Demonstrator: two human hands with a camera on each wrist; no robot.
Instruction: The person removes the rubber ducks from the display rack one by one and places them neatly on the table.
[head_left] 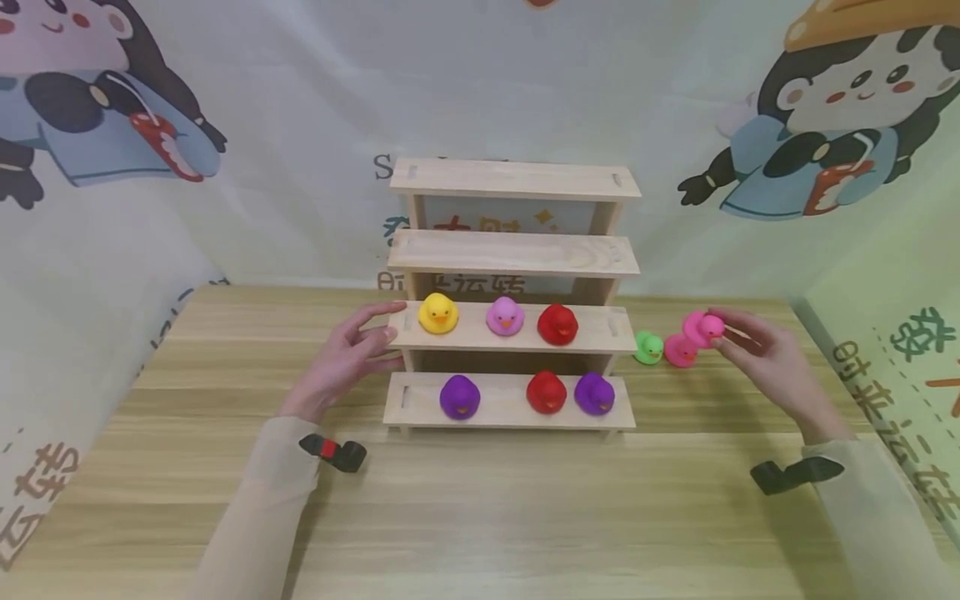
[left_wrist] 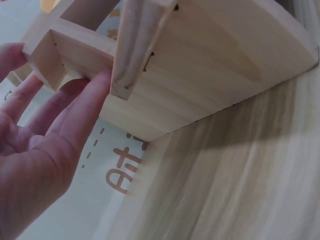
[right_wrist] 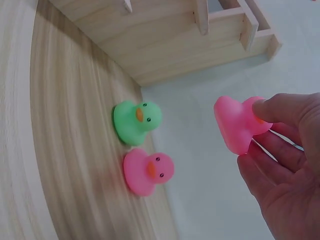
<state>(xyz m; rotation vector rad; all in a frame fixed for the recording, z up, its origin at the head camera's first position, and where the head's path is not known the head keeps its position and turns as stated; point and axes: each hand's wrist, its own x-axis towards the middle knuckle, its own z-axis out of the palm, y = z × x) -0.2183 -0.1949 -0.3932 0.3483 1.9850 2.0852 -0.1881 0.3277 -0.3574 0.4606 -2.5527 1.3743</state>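
Between thumb and fingers, my right hand (head_left: 765, 358) pinches a pink rubber duck (right_wrist: 236, 122), held above the table to the right of the shelf. Just below and left of it, a second pink duck (right_wrist: 145, 172) and a green duck (right_wrist: 134, 122) sit on the tabletop. My left hand (head_left: 341, 362) touches the left end of the wooden tiered shelf (head_left: 517, 252) at its second step from the bottom. That step carries a yellow duck (head_left: 438, 314), a lilac duck (head_left: 505, 317) and a red duck (head_left: 557, 324). On the lowest step are two purple ducks and a red duck (head_left: 546, 392).
The shelf's top two steps rise behind, close to a printed cloth backdrop (head_left: 300, 125). The light wooden table (head_left: 487, 508) stretches in front of and beside the shelf. More printed cloth (head_left: 885, 358) hangs along the right side.
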